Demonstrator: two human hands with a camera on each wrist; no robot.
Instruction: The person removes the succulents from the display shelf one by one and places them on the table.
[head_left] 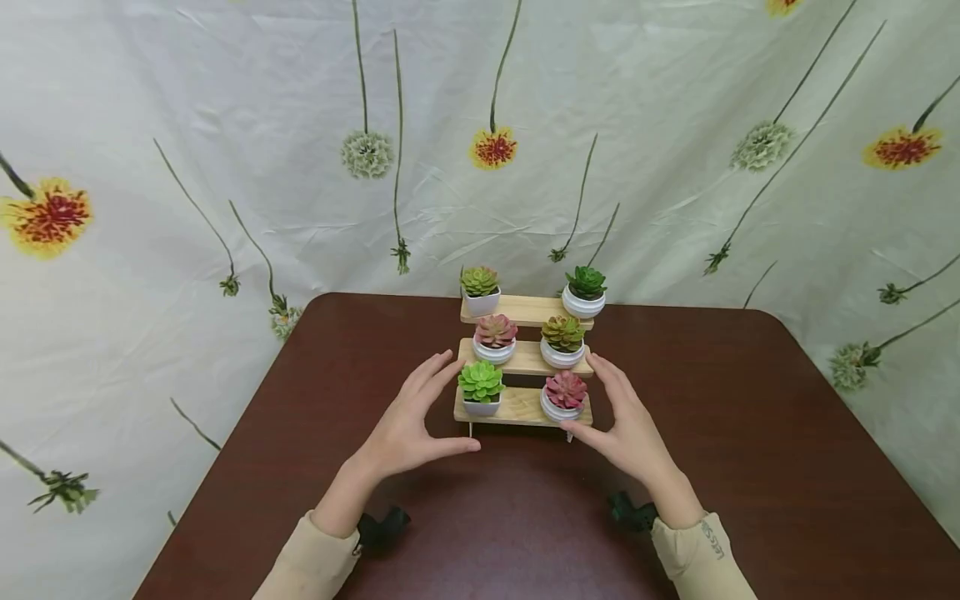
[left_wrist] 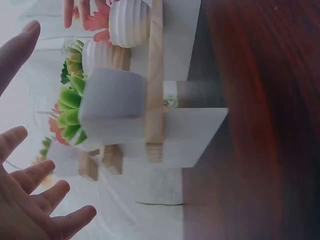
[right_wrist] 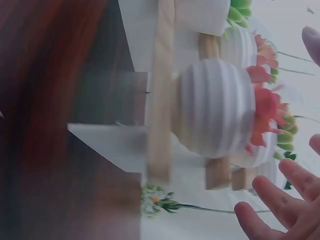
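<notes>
A three-tier stand of pale wood boards (head_left: pixel 522 406) on white supports holds several small potted succulents. On the bottom board, a bright green succulent (head_left: pixel 481 382) in a square white pot sits left, and a dark pink succulent (head_left: pixel 566 390) in a ribbed round white pot sits right. My left hand (head_left: pixel 408 421) is spread beside the stand's left side, nearest the bright green plant. Opposite it, my right hand (head_left: pixel 626 421) spreads by the right side, near the dark pink plant. In the wrist views, fingers (left_wrist: pixel 47 197) and fingers (right_wrist: pixel 280 195) stand apart from the pots.
A pink succulent (head_left: pixel 495 332) and an olive-red one (head_left: pixel 562 334) occupy the middle board. Up top are a yellow-green succulent (head_left: pixel 479 282) and a dark green one (head_left: pixel 586 283). Beneath the stand is a dark brown table (head_left: pixel 360 350), backed by a white flower-print cloth (head_left: pixel 300 92).
</notes>
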